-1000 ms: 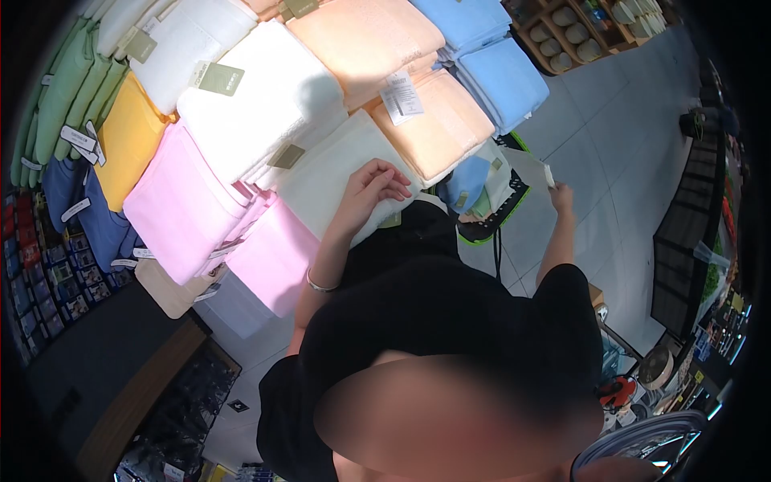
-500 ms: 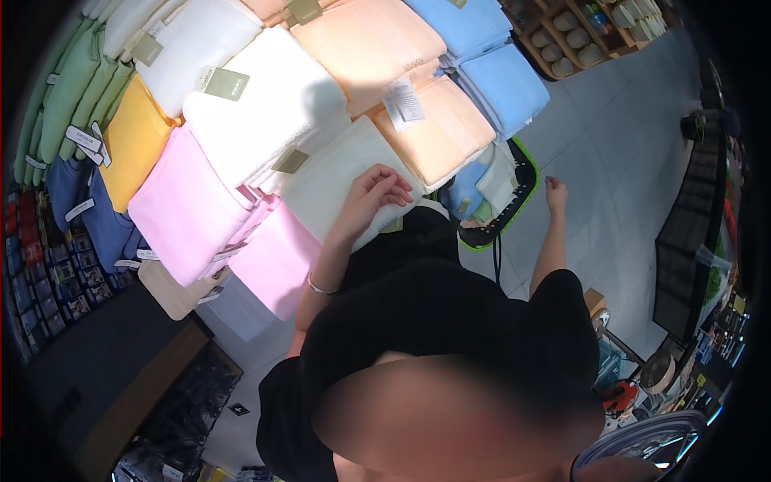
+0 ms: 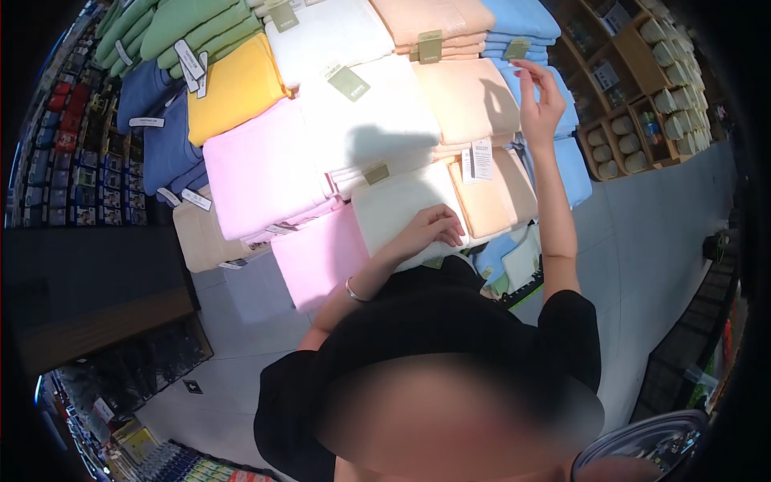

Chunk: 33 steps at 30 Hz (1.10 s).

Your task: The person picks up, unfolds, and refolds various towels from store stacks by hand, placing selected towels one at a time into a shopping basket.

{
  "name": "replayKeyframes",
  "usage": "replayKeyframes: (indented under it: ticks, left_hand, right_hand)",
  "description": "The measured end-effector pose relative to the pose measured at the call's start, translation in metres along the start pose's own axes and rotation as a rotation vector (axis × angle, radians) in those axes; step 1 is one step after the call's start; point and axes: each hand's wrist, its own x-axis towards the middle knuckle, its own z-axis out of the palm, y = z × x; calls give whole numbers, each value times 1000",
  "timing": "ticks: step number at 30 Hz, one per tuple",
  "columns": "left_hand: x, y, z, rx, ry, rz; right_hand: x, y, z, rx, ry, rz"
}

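Note:
My left hand (image 3: 438, 228), with a bangle at the wrist, rests loosely on a folded white towel (image 3: 405, 197) at the front of the display. Its fingers are half bent and hold nothing. My right hand (image 3: 541, 100) reaches over the stacked blue towels (image 3: 566, 173), thumb and fingers apart. The fingertips come close to an olive tag (image 3: 516, 50); whether they touch it I cannot tell. Folded peach towels (image 3: 466, 100) lie just left of that hand, and a lower peach towel (image 3: 502, 193) bears a white paper label (image 3: 477, 161).
Pink (image 3: 261, 173), yellow (image 3: 238, 84) and green towels (image 3: 201, 32) fill the left of the display. Below its front right is a green-edged basket (image 3: 526, 291) with folded cloths. A wooden shelf (image 3: 634, 88) stands at the back right, and a dark rack (image 3: 691, 337) lies along the right.
My right hand has risen from beside my body, over the floor, to the blue towels. My left hand stays on the white towel. The view has shifted, showing more of the right shelf.

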Motion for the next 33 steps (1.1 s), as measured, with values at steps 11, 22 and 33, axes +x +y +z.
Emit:
replayKeyframes:
  ticks: [11,22,33]
  left_hand:
    - [-4,0,-8,-173,-110,87]
    - [0,7,-13,-163,-96,-17]
    - [0,0,-13,-179,-77,22]
  right_hand:
    - [108,-49,291,-29,-334,-357]
    - [28,-110,332,-99,-838,-740]
    - [58,-120,306,432,-967,-132]
